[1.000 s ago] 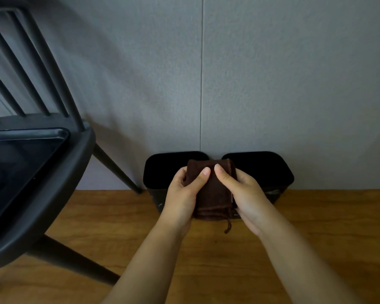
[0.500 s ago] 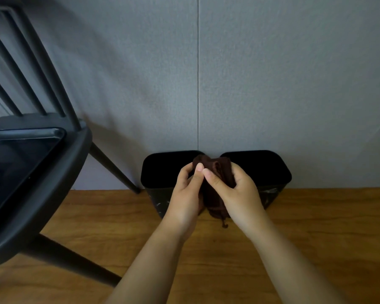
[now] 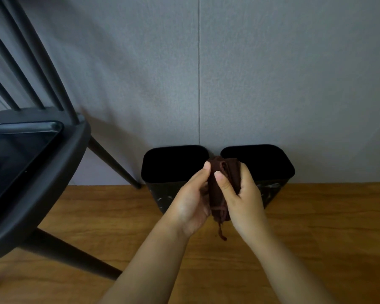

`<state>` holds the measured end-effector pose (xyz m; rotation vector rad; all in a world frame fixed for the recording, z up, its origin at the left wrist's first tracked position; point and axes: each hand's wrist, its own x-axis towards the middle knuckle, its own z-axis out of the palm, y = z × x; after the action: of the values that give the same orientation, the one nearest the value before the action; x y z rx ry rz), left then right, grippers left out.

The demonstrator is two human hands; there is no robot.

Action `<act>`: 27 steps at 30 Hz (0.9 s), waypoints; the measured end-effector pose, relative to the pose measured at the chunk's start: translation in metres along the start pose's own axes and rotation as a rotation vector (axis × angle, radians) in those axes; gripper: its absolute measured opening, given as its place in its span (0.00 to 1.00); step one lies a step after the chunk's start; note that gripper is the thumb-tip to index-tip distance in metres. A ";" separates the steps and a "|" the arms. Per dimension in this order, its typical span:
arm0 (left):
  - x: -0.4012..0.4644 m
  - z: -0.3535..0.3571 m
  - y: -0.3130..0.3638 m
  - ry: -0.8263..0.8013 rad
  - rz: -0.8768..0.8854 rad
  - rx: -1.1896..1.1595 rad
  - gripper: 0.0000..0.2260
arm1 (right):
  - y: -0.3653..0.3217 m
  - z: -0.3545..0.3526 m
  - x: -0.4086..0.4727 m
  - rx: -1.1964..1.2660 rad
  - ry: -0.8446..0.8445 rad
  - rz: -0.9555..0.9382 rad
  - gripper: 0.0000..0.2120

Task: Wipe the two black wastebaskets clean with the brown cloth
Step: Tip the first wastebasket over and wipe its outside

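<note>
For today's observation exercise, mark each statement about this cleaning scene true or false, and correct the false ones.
1. Both hands hold the bunched dark brown cloth. True.
2. The two black plastic wastebaskets, left and right, stand side by side against the grey wall. True.
3. The cloth lies inside the left wastebasket. False: it is held up in front of both, between the left hand and right hand.
4. A red stool stands left of the wastebaskets. False: it is a black chair.
5. The floor is brown wood. True.
</note>
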<state>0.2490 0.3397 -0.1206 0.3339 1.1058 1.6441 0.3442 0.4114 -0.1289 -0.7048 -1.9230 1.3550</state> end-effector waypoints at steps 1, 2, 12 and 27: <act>0.002 -0.002 -0.002 0.007 -0.012 0.031 0.19 | 0.002 -0.001 -0.001 0.001 0.010 0.027 0.20; 0.003 -0.005 -0.003 0.011 -0.018 0.059 0.19 | 0.003 -0.001 -0.001 0.001 0.017 0.057 0.21; 0.082 -0.056 -0.007 0.479 0.378 1.449 0.10 | 0.054 -0.013 0.005 -0.005 0.161 0.446 0.25; 0.134 -0.060 -0.030 0.188 0.294 2.476 0.05 | 0.068 0.001 0.000 0.020 0.076 0.522 0.24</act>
<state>0.1743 0.4266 -0.2167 1.8163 2.6964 -0.4919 0.3471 0.4319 -0.1935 -1.2920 -1.7258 1.6182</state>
